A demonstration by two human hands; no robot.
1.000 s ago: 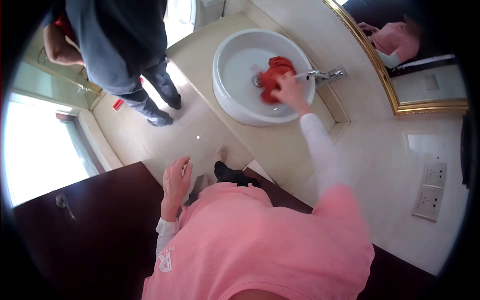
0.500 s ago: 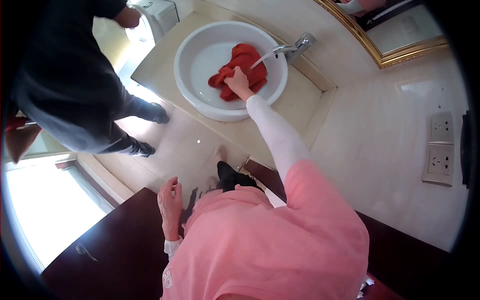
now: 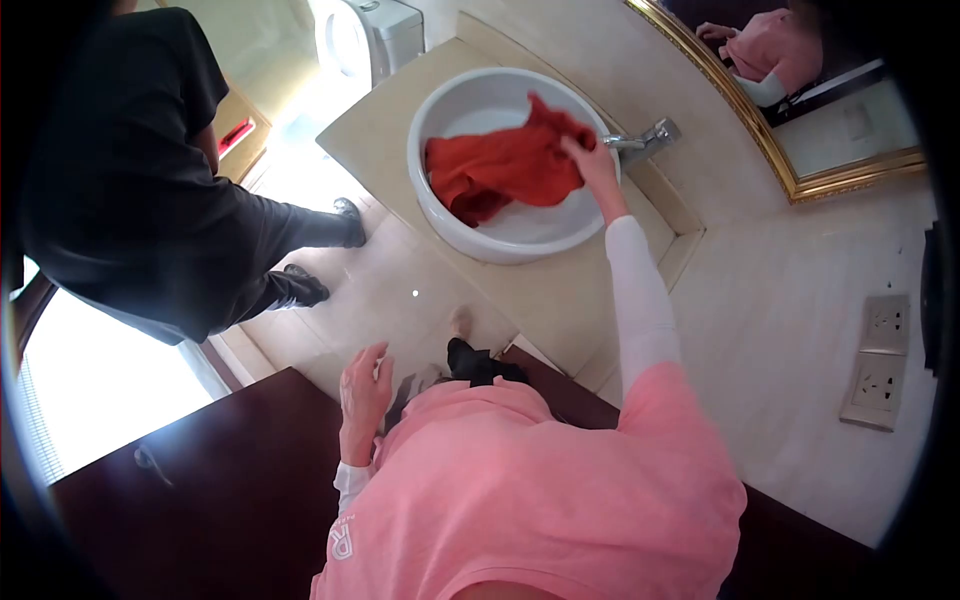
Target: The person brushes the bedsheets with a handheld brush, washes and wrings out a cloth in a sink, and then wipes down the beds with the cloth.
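A red cloth [image 3: 505, 165] is spread and lifted across the round white basin [image 3: 560, 243]. My right hand [image 3: 595, 168] grips its right end near the faucet spout, with the fingertips partly lost in the fabric. The chrome faucet [image 3: 650, 142] reaches over the basin's right rim, just beyond that hand; no water stream shows beside the cloth. My left hand [image 3: 366, 392] hangs by my side above the floor, holding nothing, its fingers loosely bent and apart.
The basin stands on a beige counter [image 3: 375, 135]. To the left is a person in dark clothes [image 3: 150, 200], near a white toilet [image 3: 385, 40]. A gold-framed mirror [image 3: 800, 185] and sockets [image 3: 878, 390] are on the right wall. A dark door [image 3: 220, 470] is at lower left.
My right hand has moved right toward the faucet, and the bunched cloth is now stretched out across the basin. The other person has turned and shifted. The view has moved somewhat.
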